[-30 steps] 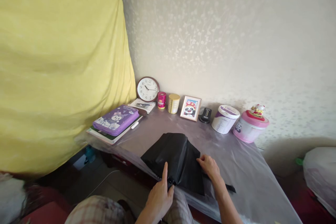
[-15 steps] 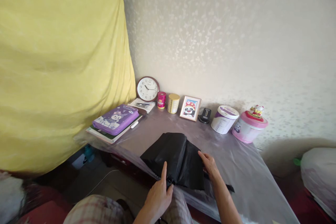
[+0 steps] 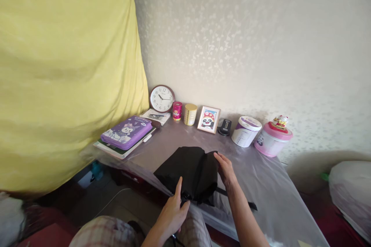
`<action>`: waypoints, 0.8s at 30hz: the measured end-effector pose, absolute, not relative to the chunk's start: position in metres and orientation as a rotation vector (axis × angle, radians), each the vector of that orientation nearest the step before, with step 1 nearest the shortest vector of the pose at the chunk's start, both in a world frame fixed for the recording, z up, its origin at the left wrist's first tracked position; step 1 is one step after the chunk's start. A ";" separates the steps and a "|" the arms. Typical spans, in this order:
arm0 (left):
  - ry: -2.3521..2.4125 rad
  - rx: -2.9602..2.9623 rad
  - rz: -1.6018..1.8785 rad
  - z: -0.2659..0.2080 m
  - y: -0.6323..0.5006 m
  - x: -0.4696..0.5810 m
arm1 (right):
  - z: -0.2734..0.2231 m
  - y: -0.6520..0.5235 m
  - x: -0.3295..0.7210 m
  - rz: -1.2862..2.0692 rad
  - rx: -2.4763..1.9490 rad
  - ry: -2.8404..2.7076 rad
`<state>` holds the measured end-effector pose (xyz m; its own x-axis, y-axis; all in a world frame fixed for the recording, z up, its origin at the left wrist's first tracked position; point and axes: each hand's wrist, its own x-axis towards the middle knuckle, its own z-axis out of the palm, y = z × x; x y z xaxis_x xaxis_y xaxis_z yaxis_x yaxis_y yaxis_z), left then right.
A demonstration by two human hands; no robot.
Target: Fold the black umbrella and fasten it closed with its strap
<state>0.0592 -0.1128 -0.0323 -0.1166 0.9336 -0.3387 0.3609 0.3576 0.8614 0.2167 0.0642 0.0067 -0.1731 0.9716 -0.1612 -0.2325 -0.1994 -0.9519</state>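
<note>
A black folding umbrella (image 3: 182, 170) lies across the near edge of the table, its canopy collapsed into loose, flattened panels. My left hand (image 3: 171, 210) grips its near end, index finger stretched along the cloth and thumb on the other side. A dark cord hangs below that hand. At the right, my right hand (image 3: 225, 168) pinches the outer edge of a canopy panel, which bulges inward; some of its fingers are hidden behind the cloth. The black tie strap (image 3: 252, 205) sticks out to the right beneath my right forearm.
A purple case (image 3: 126, 133) lies on books at the left. Along the wall stand a clock (image 3: 162, 98), a pink can (image 3: 177, 111), a yellow can (image 3: 190, 114), a picture frame (image 3: 208, 119), a black device (image 3: 225, 127), a white tub (image 3: 246, 132) and a pink tub (image 3: 272, 141) bearing a figurine.
My right hand has moved up and slightly left, drawing the right canopy panel inward so that it is now bunched instead of spread flat. My left hand keeps its hold.
</note>
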 end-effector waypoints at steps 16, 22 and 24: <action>2.050 1.429 0.380 -0.034 -0.112 0.068 | -0.015 0.073 0.130 1.298 -1.226 -1.313; 2.083 1.454 0.309 -0.034 -0.112 0.069 | -0.017 0.061 0.122 0.887 -1.383 -1.724; 2.095 1.459 0.324 -0.035 -0.112 0.070 | -0.017 0.054 0.118 0.654 -1.452 -1.945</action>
